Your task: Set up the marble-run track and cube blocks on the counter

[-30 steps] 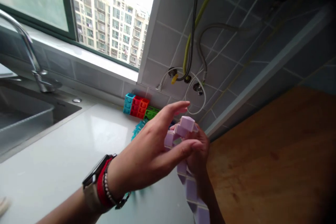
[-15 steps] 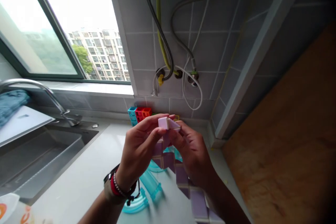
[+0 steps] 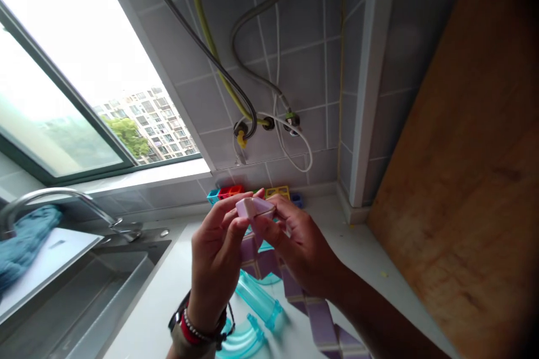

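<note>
A long purple snake puzzle (image 3: 322,322) of wedge-shaped segments runs from my fingers down toward the lower right. My left hand (image 3: 217,261) pinches its upper end between thumb and fingers. Close beside it, my right hand (image 3: 305,249) grips the neighbouring segments, thumb on the near side. Fingers cover part of the joints there. Below the hands, a clear turquoise tube (image 3: 257,298) and a curved turquoise tube (image 3: 244,341) lie on the white counter (image 3: 145,297).
Red blocks (image 3: 231,193), a turquoise block (image 3: 213,197) and yellow blocks (image 3: 278,191) stand along the back wall. On the left are a sink (image 3: 80,314) and faucet (image 3: 67,193). A wooden board (image 3: 463,179) leans at right. Hoses (image 3: 206,28) hang down the tiled wall.
My view has tilted and shifted, so the window and wall appear rotated. Both hands still hold the snake puzzle's end, whose top segments now sit at a slightly different angle.
</note>
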Tool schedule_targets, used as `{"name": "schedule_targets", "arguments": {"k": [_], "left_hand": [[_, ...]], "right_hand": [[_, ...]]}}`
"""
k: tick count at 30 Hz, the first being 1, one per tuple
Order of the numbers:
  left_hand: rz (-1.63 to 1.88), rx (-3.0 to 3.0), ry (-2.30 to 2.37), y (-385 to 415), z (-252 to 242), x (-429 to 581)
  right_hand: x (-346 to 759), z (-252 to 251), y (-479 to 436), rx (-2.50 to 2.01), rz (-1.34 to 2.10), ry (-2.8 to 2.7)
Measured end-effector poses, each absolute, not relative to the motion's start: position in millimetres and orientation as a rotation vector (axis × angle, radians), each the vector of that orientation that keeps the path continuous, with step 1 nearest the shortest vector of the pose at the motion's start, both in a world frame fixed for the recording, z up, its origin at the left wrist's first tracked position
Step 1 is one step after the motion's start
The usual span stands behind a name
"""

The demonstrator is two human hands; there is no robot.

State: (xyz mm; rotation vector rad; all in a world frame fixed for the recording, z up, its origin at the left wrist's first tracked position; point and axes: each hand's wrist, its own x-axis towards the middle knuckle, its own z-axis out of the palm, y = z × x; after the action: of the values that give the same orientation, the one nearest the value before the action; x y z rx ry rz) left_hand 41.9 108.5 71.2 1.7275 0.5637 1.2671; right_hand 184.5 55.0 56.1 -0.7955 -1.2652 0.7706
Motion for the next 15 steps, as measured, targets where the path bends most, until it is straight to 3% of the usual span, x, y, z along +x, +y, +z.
{"name": "schedule_targets", "arguments": {"k": [8, 15], "left_hand": [[1.218, 2.234, 0.582, 112, 75, 23], [1.13, 2.287, 0.728, 107, 73, 27]], "right_hand": [[170, 44, 52, -0.782, 0.888, -1.2], [168, 43, 52, -0.834, 0.929, -1.124]]}}
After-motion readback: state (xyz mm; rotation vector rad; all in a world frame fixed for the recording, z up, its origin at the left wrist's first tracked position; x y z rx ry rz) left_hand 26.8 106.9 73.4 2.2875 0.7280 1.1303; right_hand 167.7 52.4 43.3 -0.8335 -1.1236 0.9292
